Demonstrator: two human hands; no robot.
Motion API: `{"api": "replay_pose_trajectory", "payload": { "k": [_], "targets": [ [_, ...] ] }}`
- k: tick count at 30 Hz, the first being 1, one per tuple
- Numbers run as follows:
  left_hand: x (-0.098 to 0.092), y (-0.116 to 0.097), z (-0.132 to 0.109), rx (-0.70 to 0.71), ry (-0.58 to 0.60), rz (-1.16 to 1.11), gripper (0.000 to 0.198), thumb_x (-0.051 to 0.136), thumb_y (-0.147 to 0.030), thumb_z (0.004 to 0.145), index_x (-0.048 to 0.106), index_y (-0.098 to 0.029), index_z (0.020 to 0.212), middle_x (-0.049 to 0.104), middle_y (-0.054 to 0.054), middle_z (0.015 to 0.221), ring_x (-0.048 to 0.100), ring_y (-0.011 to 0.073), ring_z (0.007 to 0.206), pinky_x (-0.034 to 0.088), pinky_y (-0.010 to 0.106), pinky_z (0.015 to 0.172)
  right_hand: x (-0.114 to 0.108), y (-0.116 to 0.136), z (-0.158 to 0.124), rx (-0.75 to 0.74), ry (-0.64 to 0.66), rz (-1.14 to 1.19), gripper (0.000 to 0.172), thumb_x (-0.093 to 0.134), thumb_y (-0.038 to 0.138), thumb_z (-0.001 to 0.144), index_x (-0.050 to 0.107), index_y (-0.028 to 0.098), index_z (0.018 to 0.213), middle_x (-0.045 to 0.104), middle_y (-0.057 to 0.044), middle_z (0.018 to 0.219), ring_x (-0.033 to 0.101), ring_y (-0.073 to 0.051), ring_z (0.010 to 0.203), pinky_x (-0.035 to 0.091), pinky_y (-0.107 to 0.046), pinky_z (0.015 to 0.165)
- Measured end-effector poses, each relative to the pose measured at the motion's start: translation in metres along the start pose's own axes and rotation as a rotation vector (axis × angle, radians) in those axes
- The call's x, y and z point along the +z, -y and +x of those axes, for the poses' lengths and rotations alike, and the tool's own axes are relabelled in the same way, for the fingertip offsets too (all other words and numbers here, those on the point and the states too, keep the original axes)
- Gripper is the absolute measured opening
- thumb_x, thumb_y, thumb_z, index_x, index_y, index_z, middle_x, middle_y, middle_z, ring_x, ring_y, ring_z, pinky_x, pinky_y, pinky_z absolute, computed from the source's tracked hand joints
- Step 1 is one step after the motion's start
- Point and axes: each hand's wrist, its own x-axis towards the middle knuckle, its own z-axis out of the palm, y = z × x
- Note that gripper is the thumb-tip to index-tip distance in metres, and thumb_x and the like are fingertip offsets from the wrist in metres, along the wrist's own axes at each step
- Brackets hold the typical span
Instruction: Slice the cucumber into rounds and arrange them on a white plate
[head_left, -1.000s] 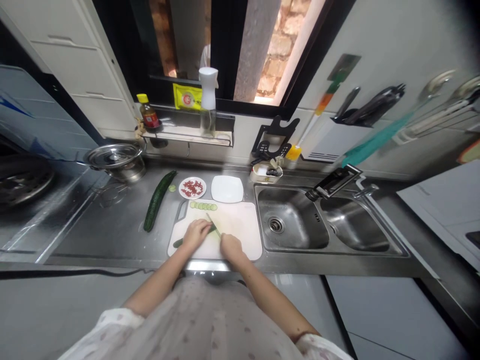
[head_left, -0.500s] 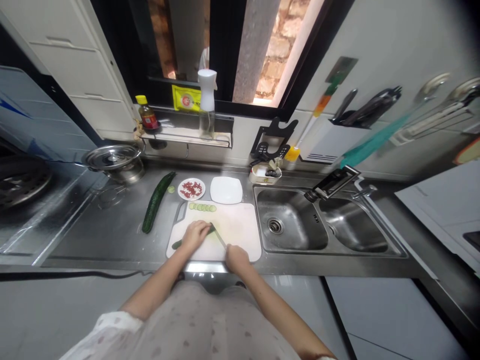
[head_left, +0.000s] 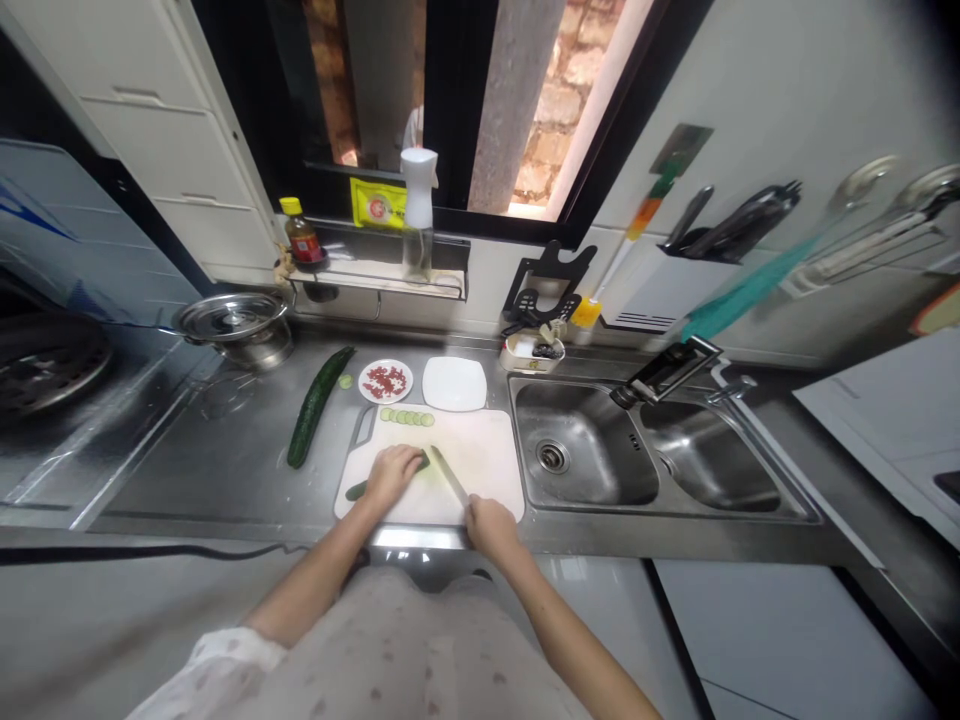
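Observation:
My left hand point(head_left: 395, 474) is closed over a cucumber piece point(head_left: 357, 491) lying on the white cutting board point(head_left: 491, 455); the middle of the piece is hidden under my fingers. In my right hand point(head_left: 491, 525) is a knife point(head_left: 448, 474), its handle covered by my grip. The blade slants up and left over the board, a little to the right of the cucumber's cut end. Several cucumber slices point(head_left: 406, 417) lie in an overlapping row near the board's far edge.
A whole cucumber point(head_left: 320, 407) and a cucumber end point(head_left: 345, 381) lie left of the board. Behind it stand a plate point(head_left: 385, 399) of chopped red-and-white bits and a white square plate point(head_left: 454, 384). A double sink point(head_left: 585, 507) is on the right, a lidded steel pot point(head_left: 262, 345) on the left.
The knife has moved right, away from the cucumber's cut end, along with my right hand. My left hand keeps its place on the cucumber. The whole view has shifted slightly.

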Motion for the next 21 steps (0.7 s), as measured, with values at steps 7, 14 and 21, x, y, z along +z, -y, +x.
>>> {"api": "replay_pose_trajectory", "payload": {
  "k": [7,14,21],
  "targets": [
    [-0.004,-0.002,0.000,-0.051,-0.005,-0.002,0.024,0.050,-0.034,0.092,0.068,-0.023,0.103,0.069,0.005,0.102,0.061,0.0204,0.099,0.045,0.033,0.090,-0.008,-0.006,0.004,0.075,-0.020,-0.062,0.029,0.037,0.023,0.095,0.061,0.021,0.110,0.069,-0.012,0.094,0.065,-0.021,0.090,0.041,-0.028,0.071],
    [-0.010,-0.002,0.008,-0.191,-0.148,-0.146,0.029,0.047,-0.037,0.092,0.069,-0.021,0.104,0.069,0.006,0.110,0.061,0.0204,0.102,0.046,0.034,0.093,-0.014,-0.010,-0.001,0.061,-0.150,-0.096,0.027,0.049,0.024,0.090,0.058,0.023,0.115,0.068,-0.008,0.099,0.062,-0.020,0.094,0.038,-0.028,0.076],
    [-0.024,-0.027,0.024,0.010,0.069,-0.141,0.032,0.057,-0.043,0.086,0.070,-0.022,0.106,0.068,0.007,0.108,0.060,0.0225,0.103,0.044,0.036,0.093,-0.017,-0.009,-0.001,0.022,-0.202,-0.116,0.037,0.053,0.026,0.088,0.052,0.021,0.125,0.066,-0.009,0.103,0.058,-0.022,0.098,0.035,-0.030,0.081]
  ]
}}
